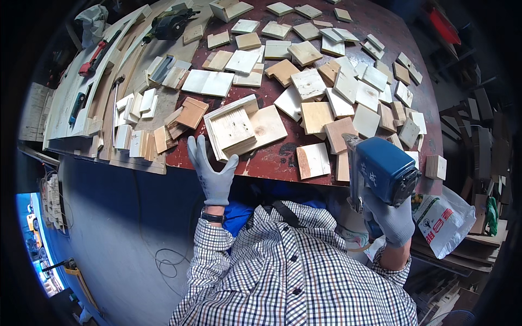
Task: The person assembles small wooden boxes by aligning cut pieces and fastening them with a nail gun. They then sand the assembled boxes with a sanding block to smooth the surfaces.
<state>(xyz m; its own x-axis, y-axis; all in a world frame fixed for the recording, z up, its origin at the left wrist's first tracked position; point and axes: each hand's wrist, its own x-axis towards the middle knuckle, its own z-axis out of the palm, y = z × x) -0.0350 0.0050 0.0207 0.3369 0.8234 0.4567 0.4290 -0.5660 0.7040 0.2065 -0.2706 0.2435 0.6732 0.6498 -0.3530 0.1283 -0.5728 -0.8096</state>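
My left hand (213, 173), in a grey glove, is at the table's near edge with its fingers spread. Its thumb and fingertips are beside the lower left corner of a small wooden piece (231, 130) made of boards and blocks set together. Whether the thumb touches the wood I cannot tell. A blue nail gun (383, 165) is in my right hand (392, 217), also gloved, whose fingers wrap round the handle. The tool is just off the table's near right edge, beside loose wooden blocks. Its body hides part of my right hand.
Many loose wooden blocks (318, 117) cover the dark red table (261, 168). Planks at the left bear a red and black tool (98, 57), a teal tool (78, 106) and a hammer (116, 89). A white plastic bag (448, 223) hangs at the right, near stacked boards.
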